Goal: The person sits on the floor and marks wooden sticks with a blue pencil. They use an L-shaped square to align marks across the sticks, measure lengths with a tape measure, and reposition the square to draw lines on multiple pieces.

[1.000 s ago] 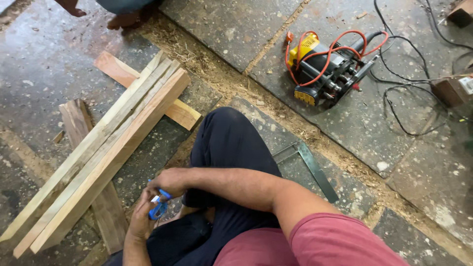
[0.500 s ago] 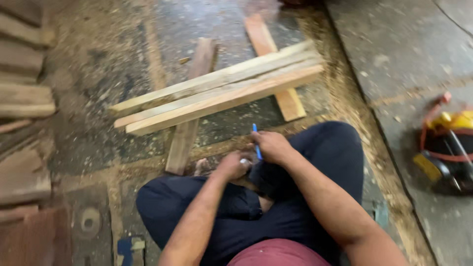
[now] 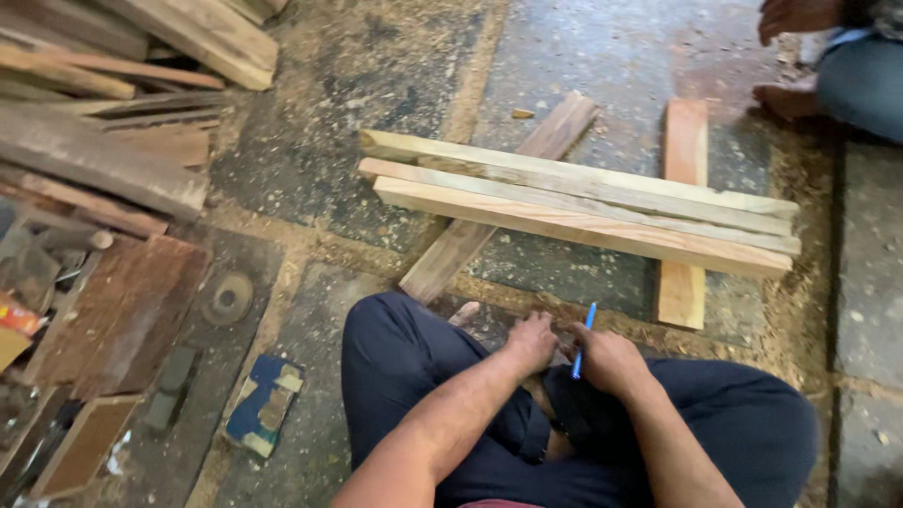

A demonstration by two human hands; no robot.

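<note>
I sit cross-legged on a stone floor in dark trousers. My right hand [image 3: 609,361] grips a thin blue pen-like stick [image 3: 584,341] that points up toward the wood. My left hand [image 3: 531,341] is curled close beside it, over my lap; what it holds is hidden. Just beyond both hands lie three long pale wooden battens [image 3: 583,202], side by side, resting across two shorter boards [image 3: 681,216].
A heap of old planks and scrap wood [image 3: 113,113] fills the left side. A round disc [image 3: 228,298] and a blue block [image 3: 264,404] lie on the floor at my left. Another person's feet [image 3: 785,56] show at top right. Sawdust covers the ground.
The view has swung left, away from the yellow power tool and its red cables, onto the battens and the scrap pile. My hands stay together over my lap with the blue stick.
</note>
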